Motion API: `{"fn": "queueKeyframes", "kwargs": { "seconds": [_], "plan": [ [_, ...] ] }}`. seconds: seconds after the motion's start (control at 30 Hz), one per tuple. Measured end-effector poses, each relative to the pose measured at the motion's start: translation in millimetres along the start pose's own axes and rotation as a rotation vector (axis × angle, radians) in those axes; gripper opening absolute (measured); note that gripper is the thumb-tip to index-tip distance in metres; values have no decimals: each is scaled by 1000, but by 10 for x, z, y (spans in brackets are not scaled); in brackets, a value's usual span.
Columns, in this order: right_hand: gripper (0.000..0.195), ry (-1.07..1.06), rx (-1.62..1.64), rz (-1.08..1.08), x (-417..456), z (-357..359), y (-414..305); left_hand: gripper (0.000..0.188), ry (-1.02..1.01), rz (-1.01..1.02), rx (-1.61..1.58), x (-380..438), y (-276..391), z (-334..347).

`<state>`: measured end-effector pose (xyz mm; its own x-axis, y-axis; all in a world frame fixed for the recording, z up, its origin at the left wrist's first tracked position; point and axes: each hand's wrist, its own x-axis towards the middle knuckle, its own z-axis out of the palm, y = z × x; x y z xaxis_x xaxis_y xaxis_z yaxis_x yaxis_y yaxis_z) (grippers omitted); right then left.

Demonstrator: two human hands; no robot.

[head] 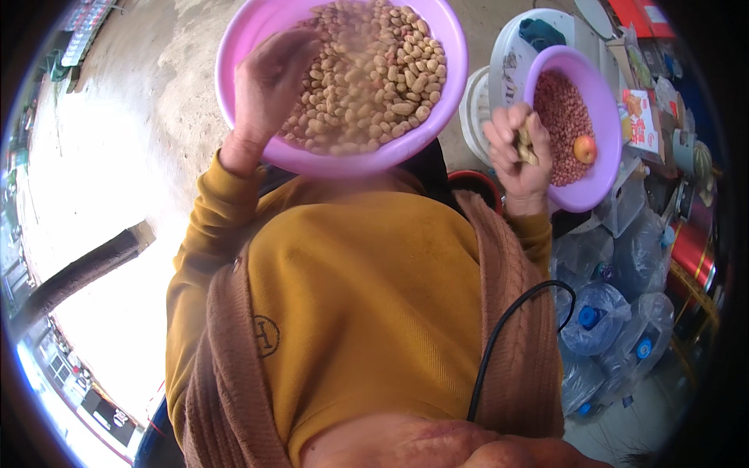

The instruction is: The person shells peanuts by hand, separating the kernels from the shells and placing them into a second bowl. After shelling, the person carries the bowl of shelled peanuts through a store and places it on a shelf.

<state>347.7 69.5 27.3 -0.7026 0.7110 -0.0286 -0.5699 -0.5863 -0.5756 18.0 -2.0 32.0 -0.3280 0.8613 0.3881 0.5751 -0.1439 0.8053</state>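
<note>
A large pink-purple plastic basin (225, 70) full of unshelled peanuts (357, 88) rests at the lap. My left hand (272, 79) is above its left side, blurred, with fingers bent toward the peanuts; whether it holds anything is hidden. My right hand (518, 146), raised to the right of that basin, has its fingers curled around several unshelled peanuts (526, 143). Just beside the right hand, a smaller purple basin (608, 146) holds many reddish shelled peanuts (564, 123) and one red-yellow apple (584, 149).
The smaller basin is on a white round stool or table (503, 70) bearing writing, with a dark green cloth (541, 34). Below, a red-rimmed container (477, 181) is partly hidden. Large clear bottles with blue caps (591, 316) and boxes (641, 120) crowd the right. A black cable (497, 333) crosses the clothing.
</note>
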Motion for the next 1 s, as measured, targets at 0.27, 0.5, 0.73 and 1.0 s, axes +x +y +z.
{"fn": "queueKeyframes", "kwargs": {
  "seconds": [0.27,0.5,0.73,1.0],
  "plan": [
    [31,454,-1360,708,-921,-1046,8,15,-414,8,171,-315,-86,-26],
    [36,269,-2231,946,-1413,-2063,764,23,-523,379,93,-233,273,512],
    [34,264,-1972,490,-1584,-2140,753,29,-549,379,179,-245,330,611],
    [19,135,-1036,300,-340,-16,-153,23,-403,37,-326,-355,228,476]
  ]
}}
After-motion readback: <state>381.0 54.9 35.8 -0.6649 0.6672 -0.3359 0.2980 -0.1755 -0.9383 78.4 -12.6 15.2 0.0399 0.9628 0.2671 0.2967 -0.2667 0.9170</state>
